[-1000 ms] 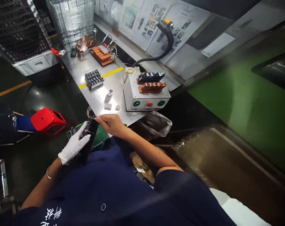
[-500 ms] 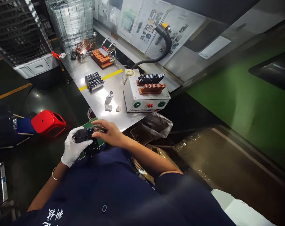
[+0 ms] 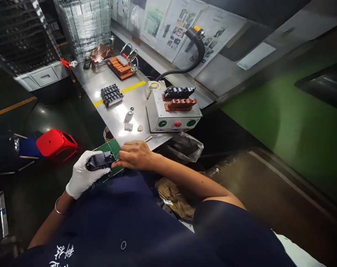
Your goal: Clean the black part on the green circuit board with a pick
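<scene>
One long metal table (image 3: 116,120) is the largest thing of this workplace, and on its near end stands a white control box (image 3: 155,104) with round buttons. On top of this box one long black part (image 3: 179,92) sits above a brown holder (image 3: 182,105); whether it is finished or waiting, I cannot tell. A green board (image 3: 116,145) lies under the hands, close to the person's body. Farther along the table, a group of black pieces (image 3: 112,94) stands in neat rows, and its stage is also not clear to me.

The left hand (image 3: 81,172), in a white glove, holds a black workpiece (image 3: 101,161) above the board, thumb and fingers wrapped around its sides. The right hand (image 3: 137,154) is bare, with fingers bent at the workpiece's end; I cannot tell if they pinch something. A pale stick (image 3: 148,139) shows just beyond this hand, perhaps held by it.

I judge the work on this piece to be in the middle: both hands are busy at it, and it is not yet put down. How many pieces remain is not visible.
</scene>
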Demonstrator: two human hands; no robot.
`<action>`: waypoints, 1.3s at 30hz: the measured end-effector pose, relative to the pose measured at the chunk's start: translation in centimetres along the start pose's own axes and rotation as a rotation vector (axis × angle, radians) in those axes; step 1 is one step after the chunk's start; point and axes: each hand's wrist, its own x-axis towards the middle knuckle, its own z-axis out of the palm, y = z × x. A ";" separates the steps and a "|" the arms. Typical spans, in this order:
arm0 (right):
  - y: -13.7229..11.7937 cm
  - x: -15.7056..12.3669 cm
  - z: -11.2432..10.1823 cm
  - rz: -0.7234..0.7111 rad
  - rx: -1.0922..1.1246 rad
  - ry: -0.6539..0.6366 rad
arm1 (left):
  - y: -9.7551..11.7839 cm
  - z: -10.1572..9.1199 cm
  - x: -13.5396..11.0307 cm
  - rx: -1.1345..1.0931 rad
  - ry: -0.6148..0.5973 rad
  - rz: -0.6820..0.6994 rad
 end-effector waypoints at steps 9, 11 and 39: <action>0.8 0.3 -0.4 -0.104 0.070 -0.037 | 0.5 -0.7 1.0 -0.085 -0.175 -0.161; 0.9 0.2 -0.2 -0.122 0.094 -0.022 | 0.5 -0.7 1.2 -0.116 -0.206 -0.168; 0.3 -0.2 0.2 0.274 0.105 -0.119 | -1.1 -1.1 0.5 0.083 -0.130 0.160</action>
